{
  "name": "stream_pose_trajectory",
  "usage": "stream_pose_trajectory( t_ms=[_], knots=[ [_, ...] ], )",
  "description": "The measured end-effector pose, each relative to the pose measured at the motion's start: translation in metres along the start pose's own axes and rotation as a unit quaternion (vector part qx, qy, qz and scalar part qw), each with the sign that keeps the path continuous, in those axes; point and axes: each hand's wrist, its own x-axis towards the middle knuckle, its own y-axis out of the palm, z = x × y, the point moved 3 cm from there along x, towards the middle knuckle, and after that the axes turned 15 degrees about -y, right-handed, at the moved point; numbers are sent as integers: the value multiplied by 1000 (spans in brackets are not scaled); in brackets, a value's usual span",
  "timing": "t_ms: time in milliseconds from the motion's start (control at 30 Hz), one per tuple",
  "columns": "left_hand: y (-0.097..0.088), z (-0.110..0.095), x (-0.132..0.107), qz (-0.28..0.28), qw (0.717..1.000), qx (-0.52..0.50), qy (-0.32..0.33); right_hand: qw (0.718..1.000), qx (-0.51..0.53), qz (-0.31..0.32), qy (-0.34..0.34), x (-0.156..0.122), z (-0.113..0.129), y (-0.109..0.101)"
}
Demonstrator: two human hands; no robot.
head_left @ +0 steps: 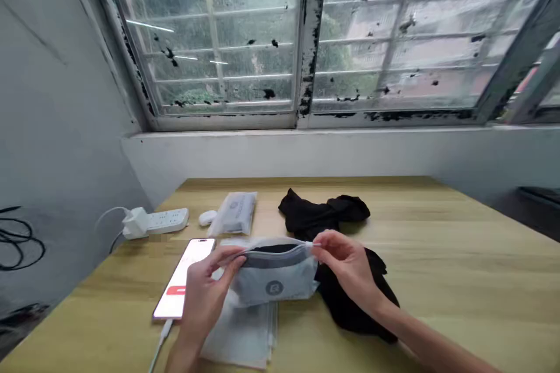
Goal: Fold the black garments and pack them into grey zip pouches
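left: bare left hand (205, 297) pinched one end of the pouch mouth, fingers closed.
right: bare right hand (345, 265) pinched the other end, fingers closed.
pouch: grey zippered fabric pouch (273, 285) sat held open above the table.
outside: crumpled black cloth (324, 213) lay on the pale wooden table (459, 280).

A phone (179, 280) lies left of the pouch (275, 280).

Grey wall (56, 99) along the left, running into a pale sill (306, 154) beneath a wide window (210, 35). Spotted glass (258, 29) behind thin horizontal bars (219, 77), with frames (312, 29) flaking in black patches. Soft daylight, blurred green foliage (332, 46) outside, strip-light reflections (149, 24) across the panes. Light wooden tabletop (459, 280) reaching toward the wall below.
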Motion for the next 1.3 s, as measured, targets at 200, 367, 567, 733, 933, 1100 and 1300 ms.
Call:
stream_pose_trajectory(
  t_ms=[200, 367, 567, 733, 933, 1100, 1300],
  knots=[
    [0, 2, -3, -19, 1000, 12, 6, 997, -34, 53, -50, 6, 12, 1],
    [2, 0, -6, -19, 999, 21, 20, 989, -71, 63, -114, 8, 19, -2],
    [5, -5, -9, -18, 996, 47, 68, 987, -86, 62, -119, 1, 20, 4],
    [6, -4, -9, -13, 997, 41, 62, 995, -54, 46, -75, 0, 13, 5],
    [5, 0, -10, -34, 997, 43, 52, 997, -31, 45, -52, -1, 10, 6],
    [5, -2, -11, -46, 995, 61, 68, 997, -7, 70, -40, -4, 11, 10],
    [4, -6, -14, -61, 976, 119, 175, 994, -9, 83, -72, -7, 12, 9]
  ],
)
